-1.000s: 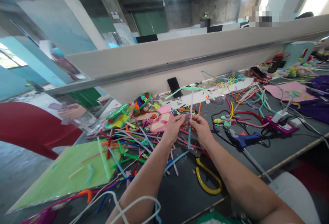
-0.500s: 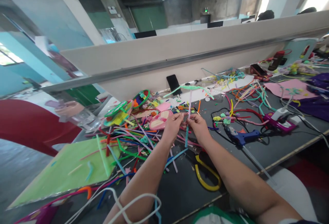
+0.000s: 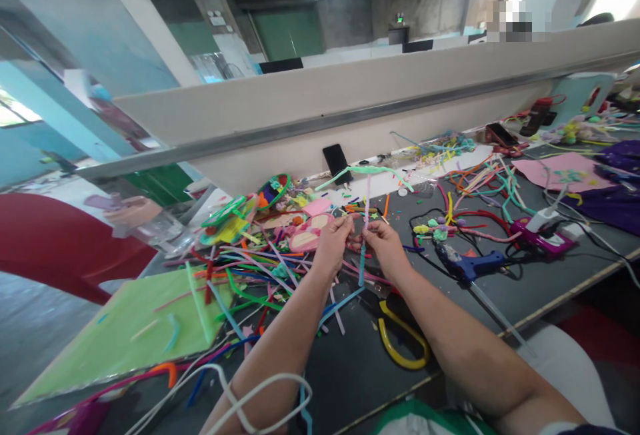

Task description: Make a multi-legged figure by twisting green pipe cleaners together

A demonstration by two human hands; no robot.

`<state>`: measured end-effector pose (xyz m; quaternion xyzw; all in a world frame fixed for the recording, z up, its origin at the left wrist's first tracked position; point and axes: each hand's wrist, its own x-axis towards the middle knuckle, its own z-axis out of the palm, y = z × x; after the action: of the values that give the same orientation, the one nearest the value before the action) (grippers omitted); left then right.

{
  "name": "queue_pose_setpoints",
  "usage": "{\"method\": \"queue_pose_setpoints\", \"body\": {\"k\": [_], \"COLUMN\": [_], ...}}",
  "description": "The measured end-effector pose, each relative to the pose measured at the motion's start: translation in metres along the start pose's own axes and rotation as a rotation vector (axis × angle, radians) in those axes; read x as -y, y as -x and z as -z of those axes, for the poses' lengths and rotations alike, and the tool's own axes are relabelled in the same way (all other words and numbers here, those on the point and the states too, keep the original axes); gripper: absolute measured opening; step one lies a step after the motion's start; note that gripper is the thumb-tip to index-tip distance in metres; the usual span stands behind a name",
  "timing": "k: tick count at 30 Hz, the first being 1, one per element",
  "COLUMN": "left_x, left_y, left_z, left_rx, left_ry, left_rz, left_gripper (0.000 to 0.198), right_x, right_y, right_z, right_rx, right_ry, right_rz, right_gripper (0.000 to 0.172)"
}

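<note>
Upright between my two hands stands a pipe cleaner [image 3: 362, 265], wound blue below and pale lilac above. A mint-green twisted pipe cleaner [image 3: 370, 170] crosses at its top, and a light blue one slants away at its foot. My right hand [image 3: 384, 243] pinches the stem where lilac meets blue. Close beside it, my left hand [image 3: 337, 238] has its fingers pinched together at the stem; its fingertips are partly hidden. Below the hands lie scissors [image 3: 384, 345] with yellow handles, their blades partly covered.
Loose coloured pipe cleaners [image 3: 250, 275] spread left of my hands, by a green sheet [image 3: 125, 322]. A phone [image 3: 336, 162] leans on the partition [image 3: 280, 112]. Rightward are a blue glue gun [image 3: 477, 264] and a magenta power strip [image 3: 543, 240]. A white cable [image 3: 235, 402] loops over my left forearm.
Almost nothing differs. The view has shifted very slightly; both hands stay at the same place on the pipe cleaner, with the left fingers moved a little.
</note>
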<state>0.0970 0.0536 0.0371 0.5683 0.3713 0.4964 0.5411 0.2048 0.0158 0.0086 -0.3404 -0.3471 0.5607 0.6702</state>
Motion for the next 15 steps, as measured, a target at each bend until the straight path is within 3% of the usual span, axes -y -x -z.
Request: {"method": "queue_pose_setpoints", "body": {"k": [9, 15], "left_x": [-0.0011, 0.0022], "left_y": [0.0016, -0.0004], "left_z": [-0.0011, -0.0010], "left_rx": [-0.025, 0.061], "left_ry": [-0.010, 0.168], "left_rz": [0.012, 0.091], "left_gripper": [0.028, 0.037], "right_x": [-0.0038, -0.0015], "right_y": [-0.0005, -0.0004], "right_z": [0.0006, 0.0015], "right_rx": [-0.013, 0.008], "right_ry": [-0.006, -0.049], "right_rz": [0.003, 0.011], "right_gripper": [0.031, 0.030]}}
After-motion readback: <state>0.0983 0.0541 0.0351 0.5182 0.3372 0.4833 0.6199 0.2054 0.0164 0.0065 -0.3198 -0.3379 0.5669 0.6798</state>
